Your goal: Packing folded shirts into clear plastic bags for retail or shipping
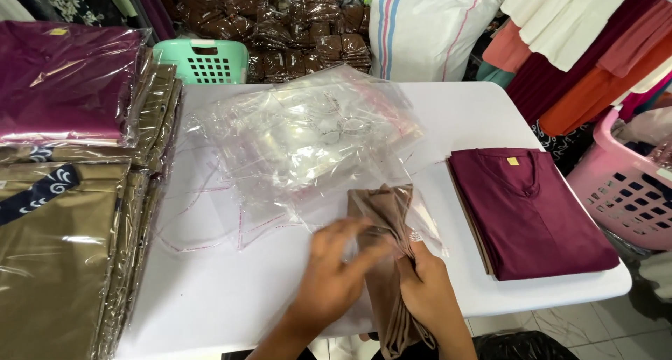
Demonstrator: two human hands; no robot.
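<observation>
A folded tan garment lies partly inside a clear plastic bag near the front edge of the white table. My left hand rests on the bag and garment from the left, blurred by motion. My right hand grips the bunched lower end of the garment, which hangs over the table edge. A loose heap of clear plastic bags lies just behind them.
A folded maroon garment stack sits at the table's right. Stacks of bagged olive and maroon garments fill the left. A green basket, a white sack and a pink basket surround the table.
</observation>
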